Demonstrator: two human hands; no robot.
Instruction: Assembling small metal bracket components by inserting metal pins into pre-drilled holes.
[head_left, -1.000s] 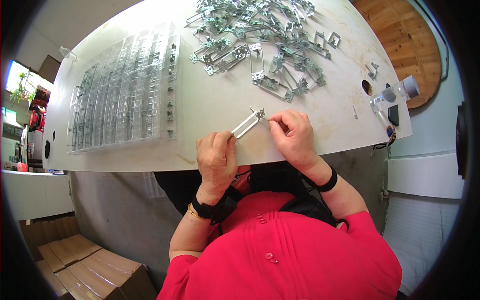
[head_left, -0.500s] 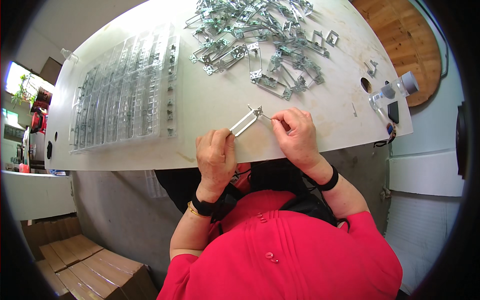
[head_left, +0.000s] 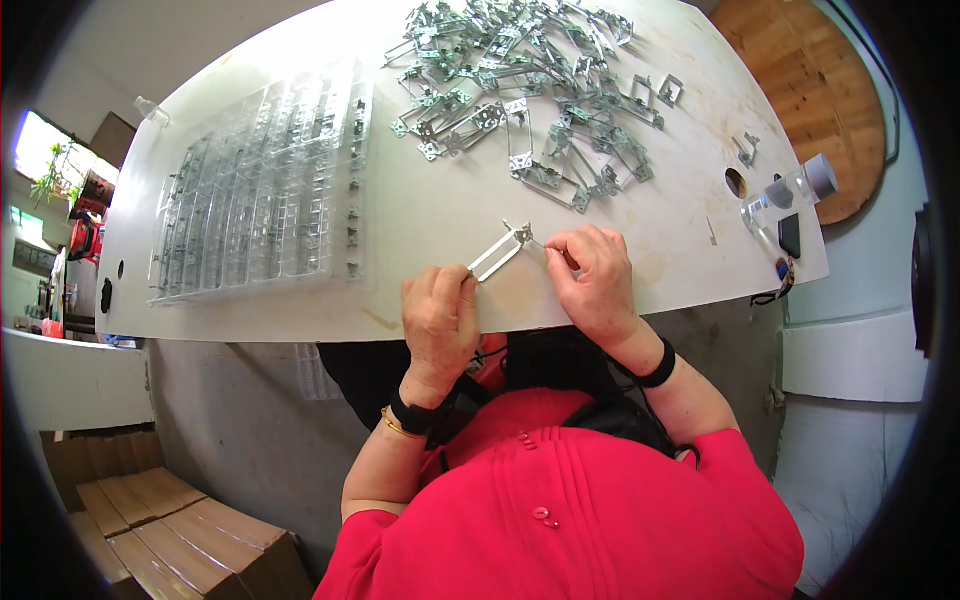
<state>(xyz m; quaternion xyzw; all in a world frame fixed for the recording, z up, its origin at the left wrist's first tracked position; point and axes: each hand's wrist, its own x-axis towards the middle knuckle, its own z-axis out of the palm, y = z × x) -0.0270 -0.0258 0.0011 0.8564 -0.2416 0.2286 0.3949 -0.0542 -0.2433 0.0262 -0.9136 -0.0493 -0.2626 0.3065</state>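
1. Right hand point(head_left: 594, 275) has drawn slightly nearer the long, open-framed silver metal bracket point(head_left: 500, 263).
2. Left hand point(head_left: 441, 310) pinches the bracket's near end; it extends toward 2 o'clock.
3. Right fingertips pinch a thin grey metal pin point(head_left: 539, 243), bracket's far end at their 10 o'clock.

Tabletop point(head_left: 393, 225) bare between plastic trays point(head_left: 245, 289) and hands point(head_left: 441, 318); bracket pile point(head_left: 590, 118) blocks far middle, bottle point(head_left: 790, 194) right edge.
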